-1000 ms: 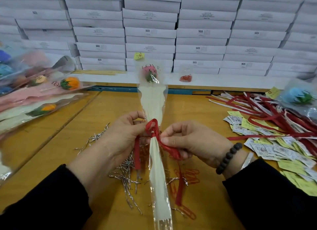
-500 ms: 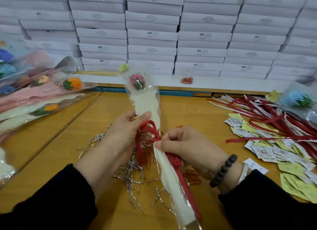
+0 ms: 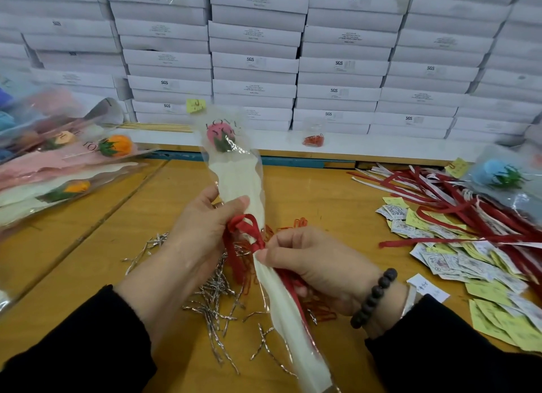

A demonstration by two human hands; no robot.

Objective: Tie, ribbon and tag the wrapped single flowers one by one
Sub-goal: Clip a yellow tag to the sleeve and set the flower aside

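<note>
Flower: you hold the pink single flower in its clear cellophane sleeve with cream paper lining (image 3: 239, 184) tilted over the wooden tabletop (image 3: 322, 199), bloom away from you, stem end running down to the lower right
Ribbon: the red ribbon (image 3: 249, 231) is looped round the narrow part of the sleeve, between your two hands; its tails hang down on both sides of the sleeve
Left hand: your left hand (image 3: 202, 231) has its fingers curled round the sleeve just above the ribbon, thumb laid across the cream paper
Right hand: your right hand (image 3: 316, 263) pinches the ribbon at the knot with thumb and forefinger, the other fingers curled round the sleeve and a ribbon tail
Tag: a small yellow paper tag (image 3: 196, 105) sits at the top of the sleeve
Under the hands: a scatter of silver twist ties (image 3: 214, 298) lies on the tabletop
Right side: a pile of loose red ribbons (image 3: 457, 205) and a heap of yellow and white paper tags (image 3: 469, 263)
Left side: other wrapped flowers (image 3: 73, 163) lie stacked
Back: rows of white flat boxes (image 3: 255, 61)
</note>
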